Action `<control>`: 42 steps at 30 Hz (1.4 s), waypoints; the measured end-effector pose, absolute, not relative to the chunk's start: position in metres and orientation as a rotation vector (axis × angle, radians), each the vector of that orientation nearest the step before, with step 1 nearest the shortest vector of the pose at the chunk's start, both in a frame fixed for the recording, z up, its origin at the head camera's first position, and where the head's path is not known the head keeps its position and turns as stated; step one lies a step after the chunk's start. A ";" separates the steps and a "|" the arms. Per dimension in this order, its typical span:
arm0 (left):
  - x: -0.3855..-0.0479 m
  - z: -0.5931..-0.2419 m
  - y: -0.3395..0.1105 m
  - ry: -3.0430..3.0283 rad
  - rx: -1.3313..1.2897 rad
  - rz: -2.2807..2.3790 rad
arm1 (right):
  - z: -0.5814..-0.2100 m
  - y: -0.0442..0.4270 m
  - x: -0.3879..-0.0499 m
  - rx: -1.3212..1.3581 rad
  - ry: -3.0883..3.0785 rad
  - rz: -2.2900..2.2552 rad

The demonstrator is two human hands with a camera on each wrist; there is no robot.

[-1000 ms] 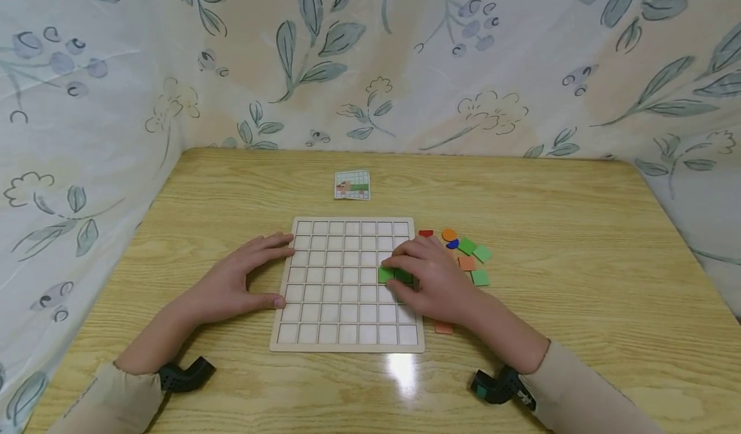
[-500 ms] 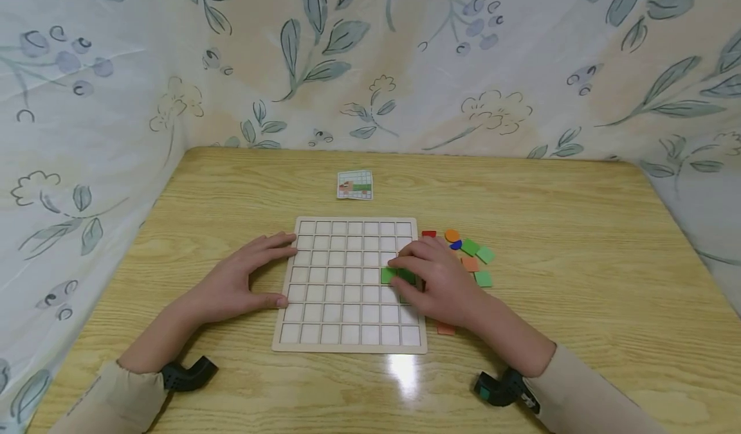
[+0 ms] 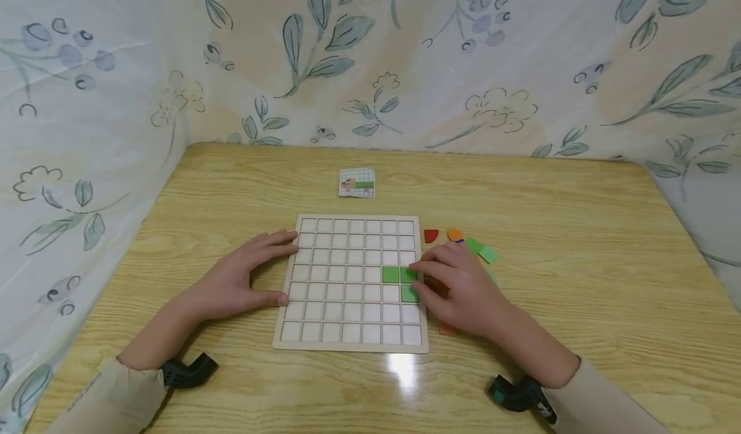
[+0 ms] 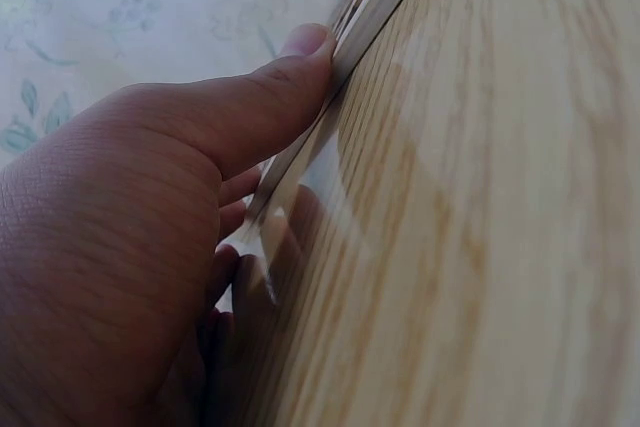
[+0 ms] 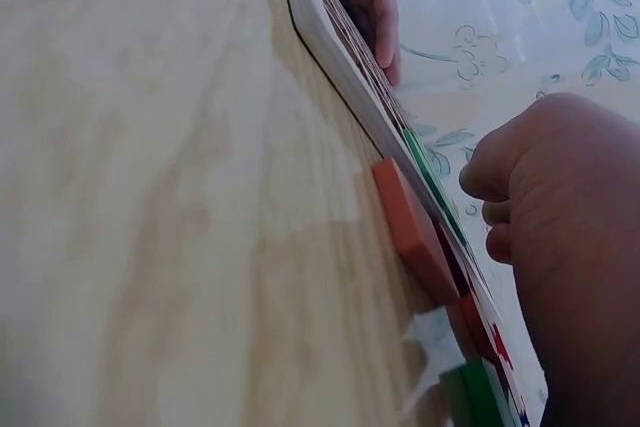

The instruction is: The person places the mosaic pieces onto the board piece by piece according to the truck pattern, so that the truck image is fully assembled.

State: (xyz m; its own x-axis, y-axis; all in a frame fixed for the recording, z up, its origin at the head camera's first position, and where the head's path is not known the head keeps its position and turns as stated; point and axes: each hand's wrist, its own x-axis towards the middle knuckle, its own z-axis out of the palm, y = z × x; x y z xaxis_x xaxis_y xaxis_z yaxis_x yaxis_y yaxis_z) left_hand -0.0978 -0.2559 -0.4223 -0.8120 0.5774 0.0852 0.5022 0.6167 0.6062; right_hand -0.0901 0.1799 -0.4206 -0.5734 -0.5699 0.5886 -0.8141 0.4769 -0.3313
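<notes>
A wooden grid board (image 3: 350, 348) lies flat on the table. My left hand (image 3: 234, 283) rests at its left edge, thumb and fingers spread along the rim; in the left wrist view the thumb (image 4: 285, 87) touches that edge. Three green square tiles sit in cells at the board's right side: one green tile (image 3: 390, 274), a second (image 3: 408, 273) beside it, and a third (image 3: 410, 294) below the second. Over the right rim hovers my right hand (image 3: 463, 289), fingers loosely bent, with nothing seen between them. It partly covers the loose pieces behind it.
Right of the board lie a red quarter-round piece (image 3: 431, 235), an orange disc (image 3: 455, 235), light green squares (image 3: 489, 254) and an orange square (image 3: 448, 328). A small picture card (image 3: 357, 183) lies behind the board. Patterned cloth (image 3: 370, 61) hangs beyond the table.
My right hand has drawn back to the right, off the green tiles, so all three now show. My left hand stays at the board's left edge.
</notes>
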 end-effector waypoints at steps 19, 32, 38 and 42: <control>-0.099 -0.424 -0.253 2.709 0.921 0.978 | -0.421 0.211 -0.075 1.139 -2.375 0.880; -0.098 -0.424 -0.254 2.709 0.912 0.978 | -0.428 0.236 -0.058 1.101 -2.351 0.842; -0.097 -0.422 -0.256 2.714 0.911 0.978 | -0.429 0.245 -0.049 1.040 -2.371 0.828; -0.097 -0.422 -0.256 2.719 0.911 0.972 | -0.428 0.251 -0.044 1.025 -2.374 0.824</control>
